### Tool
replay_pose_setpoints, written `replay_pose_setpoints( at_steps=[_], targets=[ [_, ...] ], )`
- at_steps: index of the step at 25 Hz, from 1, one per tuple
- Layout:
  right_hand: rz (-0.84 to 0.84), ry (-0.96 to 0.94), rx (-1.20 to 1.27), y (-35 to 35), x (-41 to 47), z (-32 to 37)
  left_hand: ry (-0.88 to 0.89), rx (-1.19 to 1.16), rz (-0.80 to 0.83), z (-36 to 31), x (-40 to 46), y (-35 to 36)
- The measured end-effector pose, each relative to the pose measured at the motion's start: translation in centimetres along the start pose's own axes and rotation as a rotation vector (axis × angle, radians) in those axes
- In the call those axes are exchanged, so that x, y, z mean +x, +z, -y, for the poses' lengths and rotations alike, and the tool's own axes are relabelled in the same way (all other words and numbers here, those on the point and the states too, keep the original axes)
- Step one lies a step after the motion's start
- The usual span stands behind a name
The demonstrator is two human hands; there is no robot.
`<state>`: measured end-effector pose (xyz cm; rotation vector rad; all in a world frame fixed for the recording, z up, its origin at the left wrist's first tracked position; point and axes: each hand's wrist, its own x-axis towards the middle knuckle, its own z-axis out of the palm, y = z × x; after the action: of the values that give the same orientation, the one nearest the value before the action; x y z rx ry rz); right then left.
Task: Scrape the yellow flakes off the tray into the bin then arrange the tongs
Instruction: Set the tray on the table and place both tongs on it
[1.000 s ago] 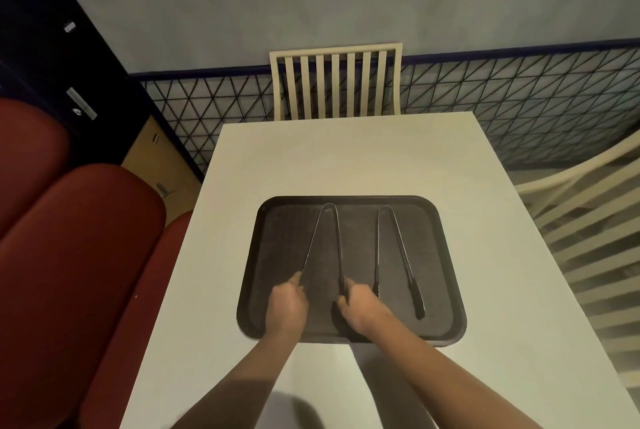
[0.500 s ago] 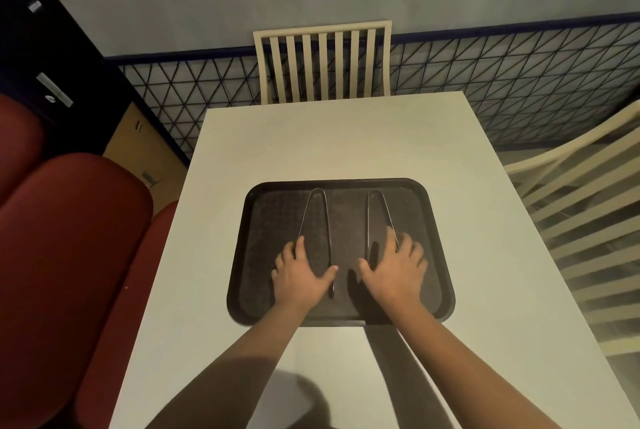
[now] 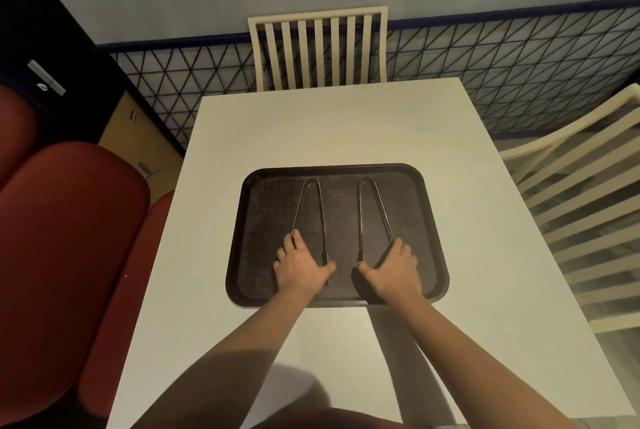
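Observation:
A dark square tray (image 3: 265, 207) lies on the white table (image 3: 311, 124). Two metal tongs rest on it side by side, hinges pointing away from me: the left tongs (image 3: 311, 180) and the right tongs (image 3: 365, 180). My left hand (image 3: 301, 266) lies flat over the near end of the left tongs, fingers touching its outer arm. My right hand (image 3: 393, 267) lies flat over the near end of the right tongs the same way. Both thumbs point inward. I see no yellow flakes and no bin.
A cream slatted chair (image 3: 317, 48) stands at the table's far edge, and another (image 3: 581, 193) to the right. Red padded seats (image 3: 62, 238) sit close on the left. A mesh-patterned wall panel (image 3: 502, 82) runs behind.
A second ago both hands pinched the tips of the left tongs. They then spread flat, the right hand shifting onto the right tongs, and both have slid slightly outward.

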<state>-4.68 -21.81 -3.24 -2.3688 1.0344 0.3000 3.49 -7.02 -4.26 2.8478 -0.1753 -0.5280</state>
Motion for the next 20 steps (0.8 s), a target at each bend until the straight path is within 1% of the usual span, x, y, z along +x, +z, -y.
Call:
replay_pose_setpoints(
  at_steps=[20],
  targets=[
    [-0.025,-0.021,0.041,0.7,-0.47,0.44,-0.008,-0.045,-0.016,-0.13,-0.59,-0.84]
  ],
)
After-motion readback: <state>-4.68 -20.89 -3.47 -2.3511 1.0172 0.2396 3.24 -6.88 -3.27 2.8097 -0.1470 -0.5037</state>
